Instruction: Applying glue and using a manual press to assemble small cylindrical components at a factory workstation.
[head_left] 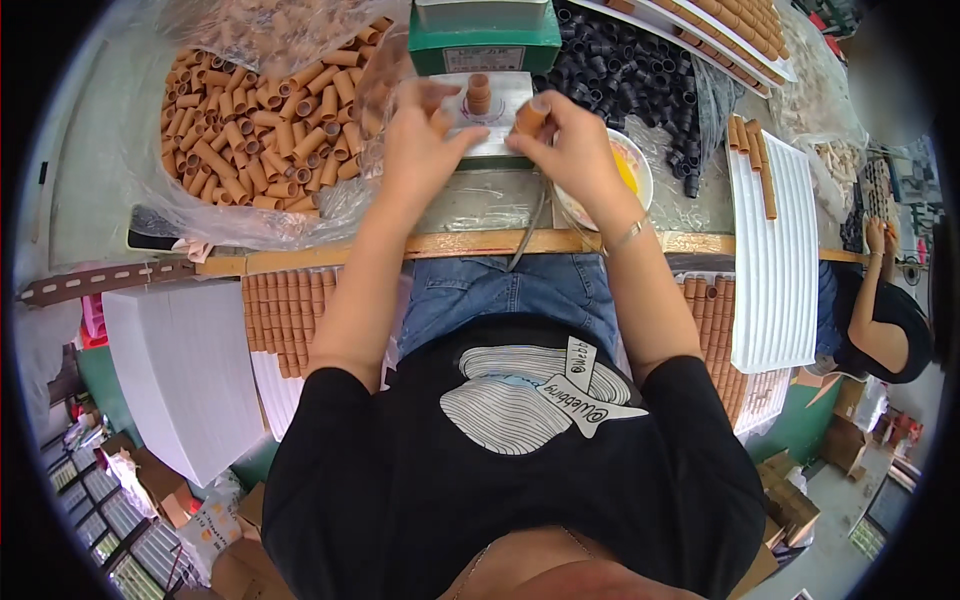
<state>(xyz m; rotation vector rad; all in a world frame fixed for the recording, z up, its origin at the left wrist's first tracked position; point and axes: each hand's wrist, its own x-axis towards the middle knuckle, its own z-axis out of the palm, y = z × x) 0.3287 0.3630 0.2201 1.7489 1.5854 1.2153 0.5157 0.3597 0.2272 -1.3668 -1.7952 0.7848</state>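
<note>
My right hand (578,150) pinches a short orange-brown tube (532,116) between thumb and fingers, to the right of a metal plate (512,88). On that plate an orange-brown ringed piece (479,95) stands upright, and neither hand touches it. My left hand (413,150) is at the plate's left side, its fingers curled round another orange-brown tube (440,122), partly hidden and slightly blurred. The plate lies in front of a green machine (484,50).
Many orange-brown tubes (255,135) lie heaped on plastic sheeting at left. Black fittings (625,75) are piled at back right. A bowl (645,190) with something yellow stands beside my right wrist. A ridged white tray (778,270) juts over the table's wooden edge (470,243). A co-worker (885,320) works far right.
</note>
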